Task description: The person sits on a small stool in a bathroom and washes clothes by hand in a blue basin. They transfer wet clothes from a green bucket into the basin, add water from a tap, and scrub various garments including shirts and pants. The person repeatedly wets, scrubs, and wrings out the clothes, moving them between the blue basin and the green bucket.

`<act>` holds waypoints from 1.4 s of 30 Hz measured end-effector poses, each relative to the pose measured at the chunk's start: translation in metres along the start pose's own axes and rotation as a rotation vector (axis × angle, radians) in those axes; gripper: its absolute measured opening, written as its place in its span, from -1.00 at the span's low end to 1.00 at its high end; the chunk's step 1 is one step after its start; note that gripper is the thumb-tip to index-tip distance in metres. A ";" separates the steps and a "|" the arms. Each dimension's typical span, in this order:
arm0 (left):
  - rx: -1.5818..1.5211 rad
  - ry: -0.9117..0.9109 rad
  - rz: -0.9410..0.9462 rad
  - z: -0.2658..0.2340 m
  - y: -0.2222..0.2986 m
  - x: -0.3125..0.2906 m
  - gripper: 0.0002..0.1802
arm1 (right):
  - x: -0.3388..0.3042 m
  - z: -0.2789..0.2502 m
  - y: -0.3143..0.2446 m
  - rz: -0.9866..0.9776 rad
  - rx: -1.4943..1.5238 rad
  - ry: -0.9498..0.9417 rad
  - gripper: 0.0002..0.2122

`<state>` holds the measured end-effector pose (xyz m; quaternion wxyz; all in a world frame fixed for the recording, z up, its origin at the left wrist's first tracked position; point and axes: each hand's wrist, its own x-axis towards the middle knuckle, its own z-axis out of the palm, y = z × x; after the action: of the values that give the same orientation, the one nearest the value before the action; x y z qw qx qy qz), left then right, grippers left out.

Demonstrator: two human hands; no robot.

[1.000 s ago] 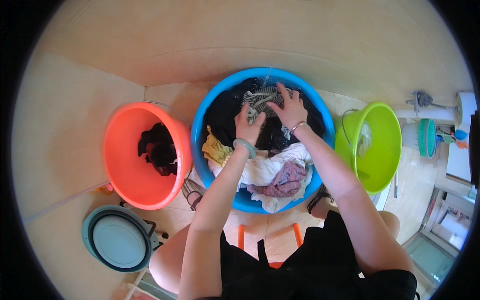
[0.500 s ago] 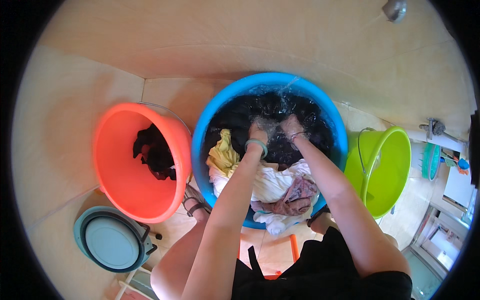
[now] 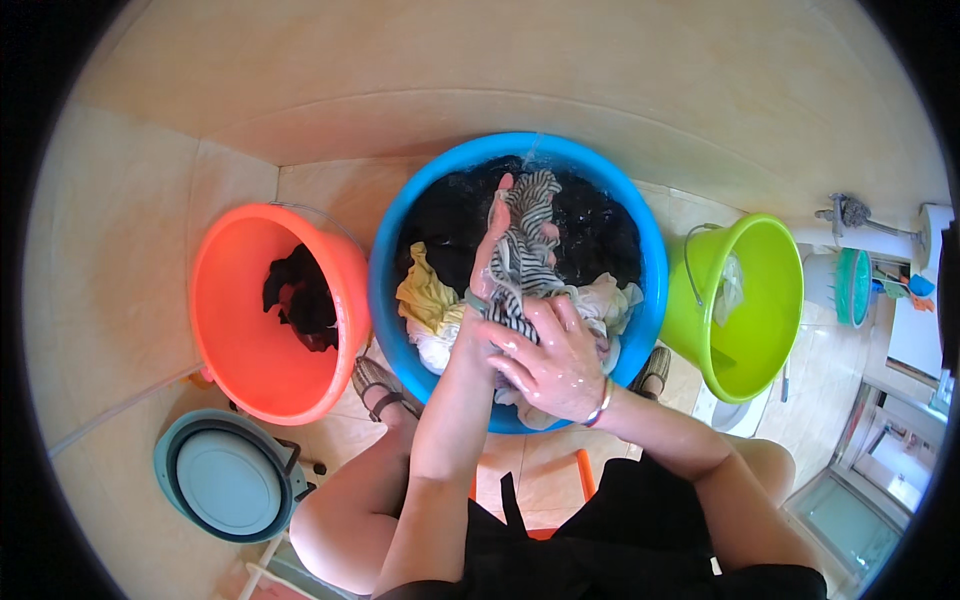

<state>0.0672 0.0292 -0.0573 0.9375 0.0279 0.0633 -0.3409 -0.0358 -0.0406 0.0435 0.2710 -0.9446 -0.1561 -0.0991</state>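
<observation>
My left hand [image 3: 490, 250] holds up a wet, bunched black-and-white striped cloth [image 3: 530, 235], its thumb pointing away from me and fingertips showing at the cloth's far side. Over the near end of that cloth lies my right hand [image 3: 565, 370], wet, fingers spread and close to my left wrist. Both hands are above a big blue tub [image 3: 655, 280]. Dark clothes [image 3: 440, 220] lie in water at the tub's far side. Nearer me are a yellow cloth [image 3: 425, 290] and white clothes [image 3: 610, 300], partly hidden by my arms.
At left stands an orange bucket [image 3: 225, 310] with dark clothes inside; below it, a grey-blue basin [image 3: 170, 470]. A lime-green bucket [image 3: 770, 320] at right holds a clear plastic bag [image 3: 728, 290]. A thin water stream [image 3: 532, 150] falls at the tub's far rim. A wall rises behind.
Both hands have come up out of the water toward me. The striped cloth is now in my left hand, and my right hand has crossed over its near end.
</observation>
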 end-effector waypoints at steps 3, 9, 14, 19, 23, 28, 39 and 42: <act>-0.015 -0.071 -0.058 -0.001 -0.012 0.004 -0.49 | 0.005 0.005 -0.006 0.073 -0.106 0.146 -0.55; 0.406 0.348 0.045 0.037 -0.024 -0.010 -0.48 | 0.028 0.012 0.007 0.228 -0.051 0.330 -0.61; 0.898 0.475 0.430 0.004 -0.026 -0.013 -0.72 | 0.037 0.030 0.039 0.213 0.212 0.388 -0.83; 0.579 0.865 0.268 -0.003 -0.035 -0.016 -0.72 | 0.034 0.064 0.110 0.409 0.316 0.268 -0.87; 0.744 0.881 0.226 -0.030 -0.027 -0.015 -0.60 | 0.030 0.086 0.166 0.643 0.093 0.225 -0.74; 1.130 0.683 0.269 -0.068 -0.003 0.004 -0.32 | 0.018 0.101 0.191 0.472 0.000 0.210 -0.64; 1.193 0.820 0.234 -0.158 -0.016 0.039 -0.35 | 0.013 0.181 0.240 0.895 -0.081 -0.532 -0.71; 1.344 0.864 0.096 -0.153 -0.010 0.037 -0.27 | 0.003 0.172 0.230 0.811 -0.034 -0.212 -0.73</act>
<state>0.0740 0.0127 -0.2140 0.6264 0.7190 0.2006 -0.2245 0.0651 -0.1314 -0.2099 0.2548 -0.9389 0.2030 0.1110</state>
